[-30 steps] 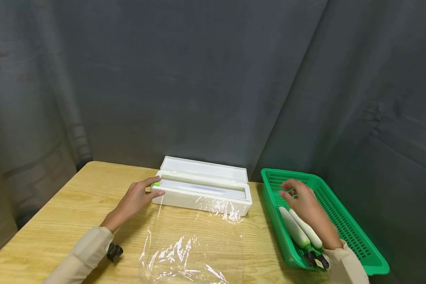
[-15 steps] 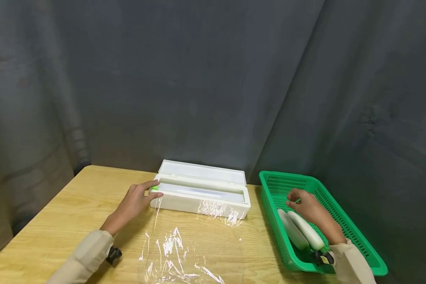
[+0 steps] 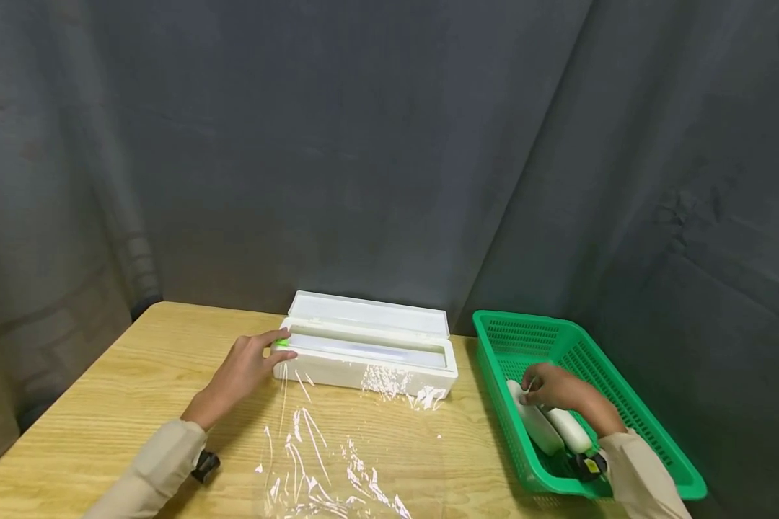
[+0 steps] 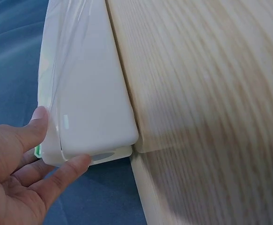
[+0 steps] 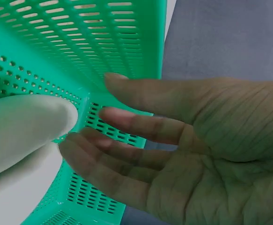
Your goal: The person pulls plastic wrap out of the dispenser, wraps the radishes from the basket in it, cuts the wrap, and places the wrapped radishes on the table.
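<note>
A white cling film dispenser [image 3: 367, 369] stands on the table with its lid raised. Clear cling film [image 3: 337, 461] stretches from it toward me. My left hand [image 3: 245, 367] holds the dispenser's left end between thumb and fingers, beside a small green part, as the left wrist view [image 4: 19, 173] also shows. At the right, two white radishes [image 3: 535, 422] lie side by side in a green basket [image 3: 509, 432]. Over them hovers my right hand [image 3: 558, 389]; in the right wrist view its loosely bent fingers [image 5: 108, 178] are near the radish tips, with nothing between thumb and fingers.
The wooden table [image 3: 136, 404] meets a dark grey curtain [image 3: 337, 144] at the back. The basket's slotted walls rise around the right hand. The cling film covers the table between the arms.
My right hand has lowered toward the radishes from higher and farther back in the basket. The left hand stays on the dispenser, and the view has shifted slightly.
</note>
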Motion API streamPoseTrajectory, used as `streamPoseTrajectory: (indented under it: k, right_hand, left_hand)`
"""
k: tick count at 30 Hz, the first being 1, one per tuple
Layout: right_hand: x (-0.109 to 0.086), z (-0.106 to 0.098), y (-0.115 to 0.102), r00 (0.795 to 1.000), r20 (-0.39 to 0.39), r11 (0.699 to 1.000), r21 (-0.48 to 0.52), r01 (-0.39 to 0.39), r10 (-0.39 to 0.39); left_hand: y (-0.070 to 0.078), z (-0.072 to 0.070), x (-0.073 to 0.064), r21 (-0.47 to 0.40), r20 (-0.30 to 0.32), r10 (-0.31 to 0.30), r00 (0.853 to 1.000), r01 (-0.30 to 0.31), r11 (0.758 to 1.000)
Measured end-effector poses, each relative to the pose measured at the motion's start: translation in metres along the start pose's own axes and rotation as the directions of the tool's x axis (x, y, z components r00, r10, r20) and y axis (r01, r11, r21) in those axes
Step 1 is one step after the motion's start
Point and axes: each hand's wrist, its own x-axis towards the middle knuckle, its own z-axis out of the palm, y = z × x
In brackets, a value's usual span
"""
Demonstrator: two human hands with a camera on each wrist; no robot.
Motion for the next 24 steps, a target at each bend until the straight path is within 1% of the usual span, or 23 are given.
streamPoseTrajectory:
  k: [3, 5, 9, 11, 15, 18, 21, 24]
  right_hand:
    - [0.003, 0.0, -0.001, 0.998, 0.053, 1.0, -0.006, -0.014, 0.014]
    - [0.005, 0.0, -0.003, 0.997, 0.071, 1.0, -0.017, -0.019, 0.02]
    - [0.01, -0.001, -0.004, 0.997, 0.066, 0.999, -0.039, -0.025, 0.028]
    - [0.013, -0.003, -0.003, 0.998, 0.055, 0.998, -0.039, -0.041, 0.043]
    - [0.02, -0.01, -0.002, 0.997, 0.052, 0.995, -0.085, -0.055, 0.06]
    - [0.024, -0.014, -0.001, 0.993, 0.035, 0.989, -0.103, -0.106, 0.11]
    - [0.026, -0.014, 0.002, 0.984, 0.031, 0.981, -0.09, -0.171, 0.174]
    - [0.028, -0.012, 0.007, 0.976, 0.049, 0.975, -0.074, -0.21, 0.214]
  left_hand:
    - [0.0, -0.002, 0.001, 0.006, -0.007, 0.006, 1.0, -0.006, 1.0]
    - [-0.001, -0.003, 0.001, 0.005, -0.008, 0.008, 1.0, -0.008, 1.0]
    - [-0.001, -0.004, 0.002, 0.002, -0.004, 0.01, 1.0, -0.01, 1.0]
    - [-0.001, -0.004, 0.002, -0.001, 0.004, 0.005, 1.0, -0.005, 1.0]
    - [0.0, -0.004, 0.002, -0.002, 0.008, -0.01, 1.0, 0.01, 1.0]
    - [0.0, -0.003, 0.001, -0.007, 0.008, -0.017, 1.0, 0.018, 1.0]
    - [0.0, -0.002, 0.001, -0.012, 0.009, -0.018, 1.0, 0.018, 1.0]
    - [0.001, -0.002, 0.001, -0.009, 0.003, -0.014, 1.0, 0.014, 1.0]
